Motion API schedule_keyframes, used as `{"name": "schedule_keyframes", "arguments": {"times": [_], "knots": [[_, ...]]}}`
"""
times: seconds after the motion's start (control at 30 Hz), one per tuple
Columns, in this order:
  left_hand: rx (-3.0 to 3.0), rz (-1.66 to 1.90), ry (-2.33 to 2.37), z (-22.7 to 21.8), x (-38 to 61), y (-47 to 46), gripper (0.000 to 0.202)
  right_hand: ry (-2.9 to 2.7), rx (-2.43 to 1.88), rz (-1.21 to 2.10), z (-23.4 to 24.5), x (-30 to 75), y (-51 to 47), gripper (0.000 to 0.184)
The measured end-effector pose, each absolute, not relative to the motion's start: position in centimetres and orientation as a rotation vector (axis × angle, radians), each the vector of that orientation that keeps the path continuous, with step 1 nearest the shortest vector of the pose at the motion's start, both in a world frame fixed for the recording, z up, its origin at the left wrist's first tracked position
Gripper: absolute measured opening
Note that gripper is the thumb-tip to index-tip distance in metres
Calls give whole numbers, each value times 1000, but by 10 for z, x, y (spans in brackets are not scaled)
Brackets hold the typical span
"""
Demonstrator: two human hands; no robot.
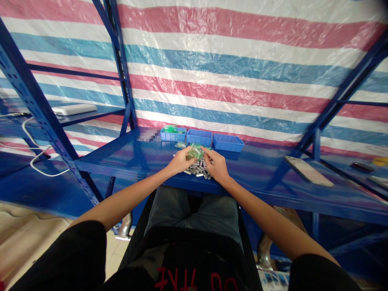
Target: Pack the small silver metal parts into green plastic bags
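Observation:
A small, crinkled see-through bag with green in it [196, 151] is between my two hands, just above the blue shelf. My left hand [182, 159] is closed on the bag's left side. At its right edge, the thumb and fingers of my right hand [216, 163] pinch it. Under and between the hands lies a pile of short, silvery metal pieces [198, 174]. Another small clear packet [181, 144] rests just behind my left hand. My fingers cover part of the bag and of the pile.
Three blue bins stand behind the hands: a left bin [173, 136] with green items, a middle bin [199, 138] and a right bin [228, 142]. A phone [309, 171] lies on the blue shelf [260, 169] at the right. Blue rack posts [121, 64] rise at both sides.

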State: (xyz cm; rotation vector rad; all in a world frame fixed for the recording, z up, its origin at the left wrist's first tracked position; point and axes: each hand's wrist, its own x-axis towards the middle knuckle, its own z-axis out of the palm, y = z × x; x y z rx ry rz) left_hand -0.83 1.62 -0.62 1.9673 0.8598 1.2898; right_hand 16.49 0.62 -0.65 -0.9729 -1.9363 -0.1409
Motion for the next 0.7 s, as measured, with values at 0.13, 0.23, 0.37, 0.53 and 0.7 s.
{"name": "schedule_keyframes", "arguments": {"times": [0.13,0.23,0.37,0.53,0.7], "knots": [[2015,1291,923,-6,-9,16,16,-1991,-936,-202,-8,165,5,38],[2038,1293,949,-6,-9,16,14,-1992,-944,-222,-7,164,4,40],[1982,1363,988,-6,-10,17,16,-1854,-1024,-200,-2,163,0,30],[1922,1432,1037,-3,-10,17,17,-1822,-1064,-157,1,165,-2,17],[1976,1424,1035,-1,-11,14,19,-1854,-1054,-121,0,166,-2,22]]}}
